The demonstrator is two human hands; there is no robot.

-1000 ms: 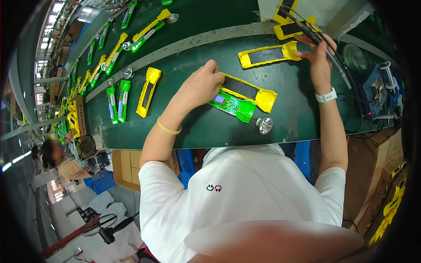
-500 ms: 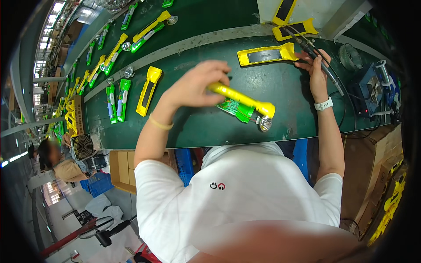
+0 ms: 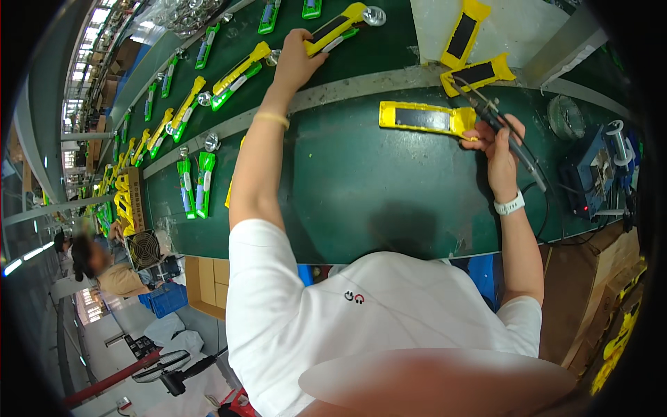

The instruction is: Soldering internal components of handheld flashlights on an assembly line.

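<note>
At the far side of the bench, my left hand [image 3: 297, 61] grips the near end of a yellow flashlight casing half [image 3: 337, 29]. Under that casing lies a green half, and a round silver reflector [image 3: 374, 16] sticks out at its far end. My right hand [image 3: 499, 163] is closed round a soldering iron [image 3: 529, 168] whose tip points away to the upper left. The fingers of that hand also touch the end of another yellow casing half [image 3: 424, 118], which has a dark strip inside and lies on the green bench [image 3: 347, 187].
More yellow and green flashlights [image 3: 236, 75] form a row along the far left. Two green halves [image 3: 203, 184] lie left of my arm. Yellow casings [image 3: 464, 35] rest at the back right. A soldering station [image 3: 583, 177] with a solder spool [image 3: 617, 142] stands right.
My left hand has carried the yellow and green flashlight from the near middle of the bench to the far row. My right hand has stayed near its casing with the soldering iron.
</note>
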